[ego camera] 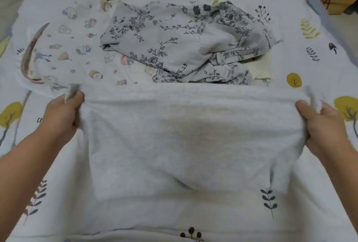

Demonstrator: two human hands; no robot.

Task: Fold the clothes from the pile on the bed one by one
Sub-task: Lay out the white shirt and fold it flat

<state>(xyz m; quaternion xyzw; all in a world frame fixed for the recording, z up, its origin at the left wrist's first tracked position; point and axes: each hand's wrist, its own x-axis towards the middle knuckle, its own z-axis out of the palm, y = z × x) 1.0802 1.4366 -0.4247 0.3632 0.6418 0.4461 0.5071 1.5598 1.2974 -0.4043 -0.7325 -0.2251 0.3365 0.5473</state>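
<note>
1. Item in work: a plain light grey garment (186, 141), held spread at the near centre of the bed. It appears to be a soft, slightly fuzzy knit. Its far edge is pulled into a nearly straight line between the two hands; the body hangs toward the viewer as a rough rectangle with a faint crease low down.
2. Left hand (64, 111): fingers curled round the far left corner of the garment, a tuft of fabric standing up above the thumb.
3. Right hand (319, 123): fingers curled round the far right corner in the same manner. Neither hand is spread or flat.
4. Step in hand, as judged: the garment is stretched out for laying flat or for a first fold. No fold line is yet visible.
5. The next move calls for equal tension at both corners, so that the limp knit comes down without wrinkles.
6. Remaining pile, just beyond the held edge: a grey floral-print garment (184, 42), crumpled and bunched at its right end, lying partly over a white cartoon-print garment (73, 47) that lies flatter to the left. A cream item (261, 67) shows at the right, beneath the floral piece.
7. Support: a bedsheet (319, 57), white, printed with yellow trees and dark leaf sprigs.
</note>
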